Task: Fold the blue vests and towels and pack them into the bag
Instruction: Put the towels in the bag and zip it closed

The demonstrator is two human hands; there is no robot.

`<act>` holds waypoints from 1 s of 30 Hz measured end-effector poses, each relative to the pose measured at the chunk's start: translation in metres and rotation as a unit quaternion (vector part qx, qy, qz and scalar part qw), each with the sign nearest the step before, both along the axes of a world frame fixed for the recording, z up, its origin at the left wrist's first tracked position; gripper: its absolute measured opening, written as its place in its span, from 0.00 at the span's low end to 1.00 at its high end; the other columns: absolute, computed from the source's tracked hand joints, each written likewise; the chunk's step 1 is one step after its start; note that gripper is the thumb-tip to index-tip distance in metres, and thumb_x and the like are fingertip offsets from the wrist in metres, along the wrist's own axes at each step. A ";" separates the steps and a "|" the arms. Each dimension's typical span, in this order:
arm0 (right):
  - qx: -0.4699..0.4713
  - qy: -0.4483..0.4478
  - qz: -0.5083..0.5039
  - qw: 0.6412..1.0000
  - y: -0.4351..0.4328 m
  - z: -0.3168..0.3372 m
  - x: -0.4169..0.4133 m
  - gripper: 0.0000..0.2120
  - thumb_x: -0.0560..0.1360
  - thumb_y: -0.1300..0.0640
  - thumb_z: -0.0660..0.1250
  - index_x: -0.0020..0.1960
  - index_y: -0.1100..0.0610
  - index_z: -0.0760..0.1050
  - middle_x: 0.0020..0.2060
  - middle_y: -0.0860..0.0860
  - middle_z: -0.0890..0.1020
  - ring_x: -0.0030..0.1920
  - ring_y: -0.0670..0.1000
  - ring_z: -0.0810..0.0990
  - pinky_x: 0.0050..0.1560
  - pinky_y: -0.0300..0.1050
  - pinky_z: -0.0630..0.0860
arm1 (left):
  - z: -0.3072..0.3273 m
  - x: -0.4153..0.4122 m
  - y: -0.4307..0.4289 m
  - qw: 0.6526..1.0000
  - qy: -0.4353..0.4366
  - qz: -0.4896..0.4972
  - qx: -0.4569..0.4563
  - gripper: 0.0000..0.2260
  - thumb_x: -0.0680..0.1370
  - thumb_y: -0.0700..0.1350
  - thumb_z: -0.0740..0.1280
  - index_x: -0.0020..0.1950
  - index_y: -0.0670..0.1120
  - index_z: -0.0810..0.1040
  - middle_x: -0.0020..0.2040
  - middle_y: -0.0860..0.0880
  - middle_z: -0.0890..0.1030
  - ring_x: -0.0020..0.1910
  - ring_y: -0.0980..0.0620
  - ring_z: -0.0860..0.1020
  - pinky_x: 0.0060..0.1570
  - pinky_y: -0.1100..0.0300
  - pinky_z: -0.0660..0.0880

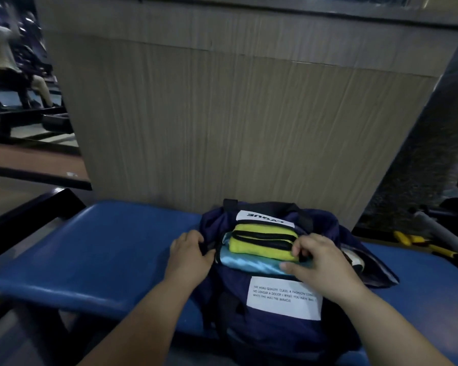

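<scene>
A navy duffel bag (270, 331) with white labels sits open on a blue padded bench (103, 249). Inside its mouth lies a folded yellow-green cloth with black trim (259, 243) on top of a shiny light-blue folded cloth (249, 264). My left hand (189, 253) grips the bag's left rim at the opening. At the opening's right end, my right hand (320, 262) pinches a small dark piece at the bag's edge, which looks like the zipper pull. What lies deeper in the bag is hidden.
A tall wood-grain panel (236, 114) rises directly behind the bench. Yellow-handled tools and a grey tube (431, 237) lie at the right. Dark gym equipment (24, 112) stands at the far left, and a dark metal frame (29, 210) borders the bench's left side.
</scene>
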State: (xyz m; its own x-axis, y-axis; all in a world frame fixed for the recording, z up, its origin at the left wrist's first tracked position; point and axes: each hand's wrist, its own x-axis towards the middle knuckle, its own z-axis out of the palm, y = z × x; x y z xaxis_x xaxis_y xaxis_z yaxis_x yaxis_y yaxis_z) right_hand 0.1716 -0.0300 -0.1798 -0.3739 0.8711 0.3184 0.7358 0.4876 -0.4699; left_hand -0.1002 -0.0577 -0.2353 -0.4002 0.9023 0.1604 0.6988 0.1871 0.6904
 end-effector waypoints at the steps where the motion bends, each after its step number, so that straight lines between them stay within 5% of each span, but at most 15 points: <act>1: -0.004 -0.008 0.001 1.000 0.000 -0.002 0.000 0.17 0.64 0.43 0.78 0.38 0.43 0.70 0.40 0.43 0.73 0.47 0.45 0.71 0.44 0.38 0.66 | 0.001 -0.001 0.001 1.000 0.009 -0.007 -0.012 0.16 0.77 0.55 0.67 0.59 0.47 0.72 0.55 0.51 0.70 0.62 0.49 0.66 0.56 0.61 0.64; 5: 0.025 -0.061 -0.030 0.997 0.003 -0.006 -0.005 0.20 0.62 0.37 0.76 0.37 0.41 0.66 0.40 0.41 0.70 0.48 0.47 0.69 0.47 0.40 0.66 | 0.005 -0.004 0.004 0.996 0.044 -0.027 -0.069 0.20 0.75 0.62 0.64 0.58 0.49 0.71 0.54 0.52 0.69 0.61 0.49 0.64 0.57 0.58 0.67; 9: 0.049 -0.073 -0.058 0.994 0.002 -0.004 -0.013 0.29 0.54 0.18 0.60 0.39 0.40 0.67 0.43 0.38 0.69 0.51 0.44 0.67 0.53 0.45 0.66 | 0.006 -0.009 0.008 0.995 0.031 -0.027 -0.091 0.23 0.71 0.65 0.65 0.54 0.49 0.70 0.54 0.51 0.72 0.58 0.49 0.66 0.57 0.54 0.71; 13: 0.117 -0.086 -0.037 0.989 -0.002 -0.008 -0.022 0.33 0.57 0.24 0.65 0.57 0.38 0.70 0.57 0.40 0.68 0.63 0.46 0.65 0.65 0.51 0.63 | 0.010 -0.018 0.016 0.992 0.061 -0.020 -0.108 0.24 0.72 0.66 0.65 0.57 0.48 0.71 0.57 0.49 0.73 0.60 0.47 0.68 0.58 0.53 0.71; 18: 0.087 -0.211 0.055 0.972 0.001 -0.011 -0.034 0.37 0.64 0.23 0.55 0.72 0.31 0.59 0.73 0.32 0.51 0.75 0.38 0.41 0.74 0.50 0.41 | 0.003 -0.028 0.019 0.992 0.022 -0.012 -0.124 0.25 0.74 0.65 0.65 0.61 0.47 0.73 0.60 0.47 0.73 0.58 0.47 0.73 0.55 0.55 0.72; 22: 0.100 -0.204 0.039 0.973 0.006 -0.024 -0.036 0.31 0.68 0.27 0.54 0.70 0.31 0.61 0.71 0.32 0.61 0.74 0.38 0.48 0.74 0.53 0.45 | 0.002 -0.031 0.023 0.986 -0.126 -0.057 -0.096 0.17 0.77 0.54 0.68 0.52 0.39 0.77 0.50 0.43 0.80 0.42 0.51 0.76 0.36 0.59 0.67; 26: 0.115 -0.183 0.010 0.976 0.008 -0.021 -0.037 0.22 0.71 0.32 0.59 0.65 0.30 0.69 0.66 0.31 0.67 0.71 0.39 0.56 0.69 0.48 0.48 | 0.017 -0.044 0.020 0.941 -0.316 -0.107 -0.053 0.14 0.74 0.52 0.70 0.47 0.41 0.78 0.47 0.48 0.79 0.46 0.52 0.77 0.46 0.60 0.70; 30: 0.073 -0.148 -0.025 0.986 0.003 -0.004 -0.051 0.09 0.72 0.41 0.71 0.51 0.31 0.78 0.56 0.27 0.66 0.65 0.38 0.59 0.61 0.41 0.44 | 0.040 -0.048 0.012 0.887 -0.434 -0.159 -0.010 0.08 0.77 0.49 0.70 0.45 0.45 0.77 0.43 0.51 0.82 0.45 0.54 0.78 0.45 0.61 0.71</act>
